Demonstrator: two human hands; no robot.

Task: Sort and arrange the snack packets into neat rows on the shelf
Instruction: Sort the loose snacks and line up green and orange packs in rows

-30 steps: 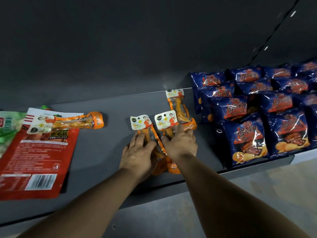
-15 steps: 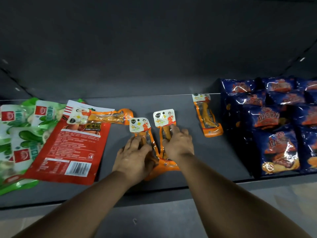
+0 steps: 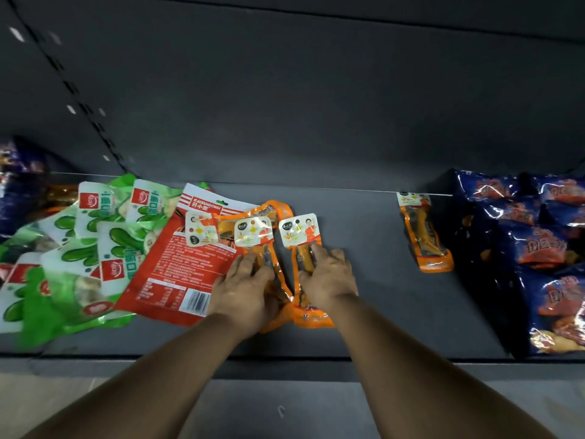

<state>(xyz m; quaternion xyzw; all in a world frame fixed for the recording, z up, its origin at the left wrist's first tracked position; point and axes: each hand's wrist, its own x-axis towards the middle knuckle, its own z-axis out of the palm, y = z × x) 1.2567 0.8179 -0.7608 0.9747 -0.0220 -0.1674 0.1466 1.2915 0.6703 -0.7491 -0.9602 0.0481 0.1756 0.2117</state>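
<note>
The dark grey metal shelf [image 3: 364, 236] carried shiny blue crinkled snack bags [image 3: 544, 255] far right of the right hand [image 3: 327, 282] and green-and-white plastic pouches [image 3: 95, 248] left of the left hand [image 3: 242, 296]. A flat red foil pouch [image 3: 177, 267] lay just left of the left hand. Each hand pressed flat, fingers straight, on its own slim orange plastic snack packet [image 3: 267, 248] [image 3: 302, 245], lying side by side.

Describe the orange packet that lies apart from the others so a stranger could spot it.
Start at the stack of dark blue crinkly snack bags on the shelf's right. Just left of them lies one narrow orange plastic packet with a white header card. Unlike the other orange packets, no hand touches it.
</note>
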